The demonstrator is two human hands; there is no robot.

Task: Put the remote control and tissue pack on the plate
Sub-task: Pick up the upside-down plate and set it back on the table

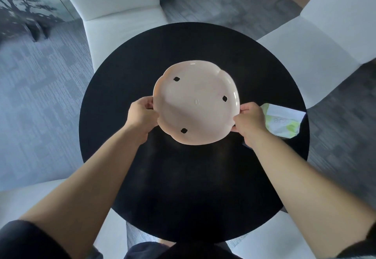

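A pale pink scalloped plate [195,104] with three small dark cut-outs is over the middle of the round black table [142,59]. My left hand [140,116] grips its left rim and my right hand [249,121] grips its right rim. A white and green tissue pack [284,122] lies on the table just right of my right hand, partly hidden by it. A small pale corner shows under my right wrist. I see no remote control.
A white chair [122,14] stands behind the table and another white chair [325,40] stands at the right. Grey carpet surrounds the table. My dark-clothed lap is at the bottom edge.
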